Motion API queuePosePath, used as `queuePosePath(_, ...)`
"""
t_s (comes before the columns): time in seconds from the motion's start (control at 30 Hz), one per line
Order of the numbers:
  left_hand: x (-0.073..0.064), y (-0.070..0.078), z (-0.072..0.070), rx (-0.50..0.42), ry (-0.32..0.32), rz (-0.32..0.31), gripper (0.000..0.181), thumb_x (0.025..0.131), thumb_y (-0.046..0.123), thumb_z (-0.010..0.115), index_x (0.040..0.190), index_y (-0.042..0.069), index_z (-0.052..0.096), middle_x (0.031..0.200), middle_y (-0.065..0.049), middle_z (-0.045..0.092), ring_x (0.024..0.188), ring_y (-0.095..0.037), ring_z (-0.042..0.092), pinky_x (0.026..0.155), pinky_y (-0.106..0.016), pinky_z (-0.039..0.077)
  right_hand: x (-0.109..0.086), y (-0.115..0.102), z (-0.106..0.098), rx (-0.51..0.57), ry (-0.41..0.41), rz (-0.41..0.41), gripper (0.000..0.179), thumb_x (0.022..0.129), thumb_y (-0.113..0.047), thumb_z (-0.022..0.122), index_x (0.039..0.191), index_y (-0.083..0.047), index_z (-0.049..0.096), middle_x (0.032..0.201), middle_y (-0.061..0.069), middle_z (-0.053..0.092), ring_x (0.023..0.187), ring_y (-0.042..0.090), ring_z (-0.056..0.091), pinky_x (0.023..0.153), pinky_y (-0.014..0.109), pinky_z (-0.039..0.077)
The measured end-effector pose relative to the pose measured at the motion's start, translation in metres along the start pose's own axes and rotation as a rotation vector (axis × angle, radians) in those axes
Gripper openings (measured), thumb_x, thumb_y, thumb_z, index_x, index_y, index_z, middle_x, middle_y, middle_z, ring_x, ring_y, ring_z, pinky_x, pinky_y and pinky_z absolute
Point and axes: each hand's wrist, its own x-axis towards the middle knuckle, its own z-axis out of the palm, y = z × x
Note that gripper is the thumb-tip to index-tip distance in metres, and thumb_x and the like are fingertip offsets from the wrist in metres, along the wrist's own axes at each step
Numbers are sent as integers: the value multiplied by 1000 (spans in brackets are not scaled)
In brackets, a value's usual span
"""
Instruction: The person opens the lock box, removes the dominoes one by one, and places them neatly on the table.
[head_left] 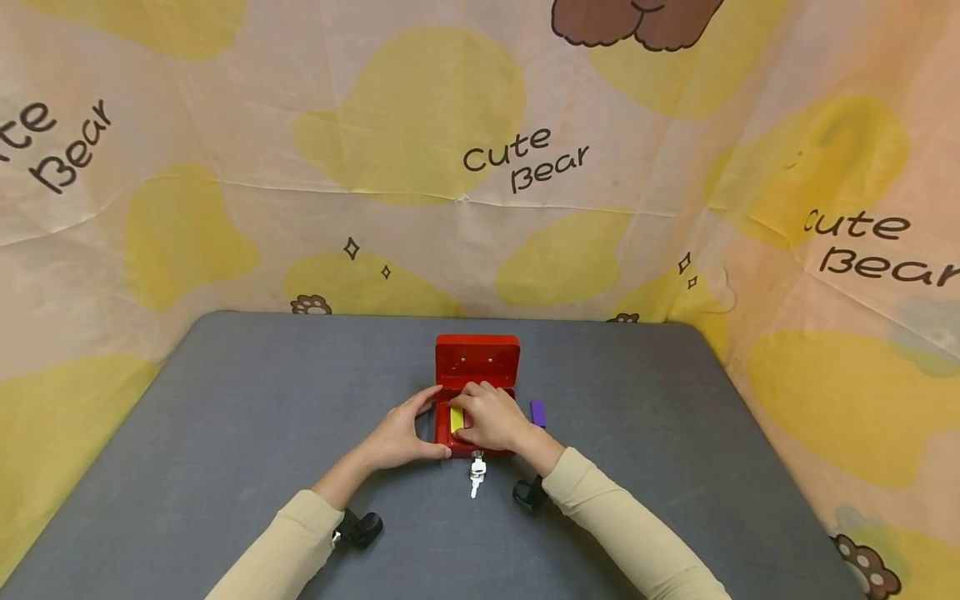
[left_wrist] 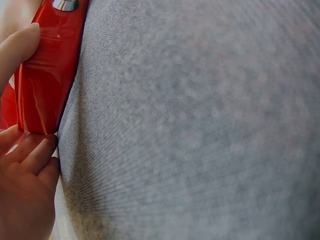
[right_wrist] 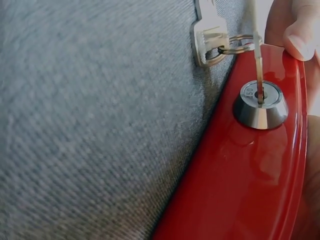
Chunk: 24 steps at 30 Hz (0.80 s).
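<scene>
One wide cloth (head_left: 420,108) with yellow patches and the words "cute Bear" stands behind the grey table (head_left: 262,400), and I watch both from my distant seat. From the left side, a cream sleeve (head_left: 277,542) comes in first, and next to its cuff I see a black wrist camera (head_left: 362,528). Then comes the left hand (head_left: 397,437). It holds the red box (head_left: 442,421) at the near left corner: the thumb lies on the front wall, and in the left wrist view the other fingers touch the left side.

The box sits on the table with its lid (head_left: 477,358) raised at the back. Inside it, toward the left wall, is a yellow block (head_left: 457,418). At the middle of the front wall there is a round silver lock (right_wrist: 261,105). One key (right_wrist: 258,55) stands in this lock, and by a ring (right_wrist: 235,46) a second key (right_wrist: 210,40) is joined to it.

More to the right, the right hand (head_left: 491,419) reaches over the box and pinches the yellow block between thumb and finger. Its other fingertips I cannot see well. Below this wrist is another black camera (head_left: 528,493). Just beside the box, on its right, a purple block (head_left: 537,413) lies on the table, near the right wrist. Last, I see the right sleeve (head_left: 630,533), also cream.
</scene>
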Motion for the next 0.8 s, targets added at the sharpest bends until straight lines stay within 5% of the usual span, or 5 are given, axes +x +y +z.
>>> queuePosePath(0.47,0,2,1,0,11,28,89,59,31,79,134,16,32,132,-4,40,118,-19,42,95,-44,35,-4,4,-8,11,48,-67,39,71,-33,67,105,-15,63,90,-2,56,73,10,44,60,19,38)
queuePosePath(0.8,1,-2,2,12,12,19,92,57,36,79,134,18,31,131,-2,42,117,-18,43,94,-43,35,-12,10,-18,30,35,-51,42,72,-36,68,107,-14,62,94,-1,57,79,11,48,68,23,44)
